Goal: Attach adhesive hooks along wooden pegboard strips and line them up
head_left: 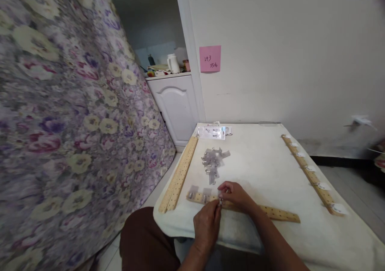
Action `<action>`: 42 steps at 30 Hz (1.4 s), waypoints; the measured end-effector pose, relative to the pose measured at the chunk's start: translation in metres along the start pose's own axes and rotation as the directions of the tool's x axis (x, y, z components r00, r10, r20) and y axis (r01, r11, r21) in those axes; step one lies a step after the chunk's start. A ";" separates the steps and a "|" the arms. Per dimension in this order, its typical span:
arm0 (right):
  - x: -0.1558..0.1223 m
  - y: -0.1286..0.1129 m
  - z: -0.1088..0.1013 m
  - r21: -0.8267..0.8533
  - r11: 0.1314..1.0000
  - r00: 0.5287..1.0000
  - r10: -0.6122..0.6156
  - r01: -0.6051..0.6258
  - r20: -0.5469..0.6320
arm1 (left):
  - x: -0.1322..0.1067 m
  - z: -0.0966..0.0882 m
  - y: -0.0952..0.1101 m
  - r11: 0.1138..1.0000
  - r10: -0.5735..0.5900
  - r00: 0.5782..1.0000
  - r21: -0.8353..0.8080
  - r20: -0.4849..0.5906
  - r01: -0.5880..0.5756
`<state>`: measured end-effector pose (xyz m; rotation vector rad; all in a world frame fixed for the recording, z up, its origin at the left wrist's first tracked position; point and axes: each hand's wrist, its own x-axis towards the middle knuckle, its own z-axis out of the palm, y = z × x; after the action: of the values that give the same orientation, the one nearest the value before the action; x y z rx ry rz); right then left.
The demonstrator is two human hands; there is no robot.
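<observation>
In front of me a perforated wooden strip [278, 213] lies across the near part of the table. Two small metal hooks with clear backing, one at the left end [191, 194] and another beside it [205, 198], sit on the strip. A third metal hook [220, 202] is at my fingertips, mostly covered. My left hand [207, 224] pinches it from the near side, fingers curled. From above and the right, my right hand [236, 195] bends thumb and fingers together at the same hook. Beyond the strip lies a pile of similar hooks [213, 162] in clear plastic.
Two bare wooden strips [180, 172] run along the table's left edge. Another strip [311, 172], carrying several hooks with white backing, lies at the right. Flat plastic packaging [211, 133] rests at the back. A floral curtain [75, 122] hangs left; my knee [147, 239] is below.
</observation>
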<state>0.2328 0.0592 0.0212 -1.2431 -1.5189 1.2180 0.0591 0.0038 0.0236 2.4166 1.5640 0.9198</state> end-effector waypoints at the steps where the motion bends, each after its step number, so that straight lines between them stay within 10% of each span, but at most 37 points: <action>1: 0.000 -0.001 0.000 -0.009 1.000 1.000 0.006 -0.006 0.001 | 0.000 0.000 0.000 1.000 -0.008 1.000 -0.004 0.008 0.008; 27: 0.001 0.000 -0.003 -0.023 1.000 0.999 0.017 -0.018 -0.044 | -0.001 0.002 -0.001 1.000 0.018 0.999 -0.007 -0.037 -0.019; 42: -0.073 -0.017 -0.029 -0.568 0.820 0.993 -0.002 -0.067 -0.121 | -0.012 0.000 -0.005 0.993 0.116 0.993 0.005 0.004 -0.116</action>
<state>0.2705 -0.0077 0.0430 -1.6974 -1.8525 0.6968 0.0517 -0.0039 0.0159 2.5346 1.4398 0.9300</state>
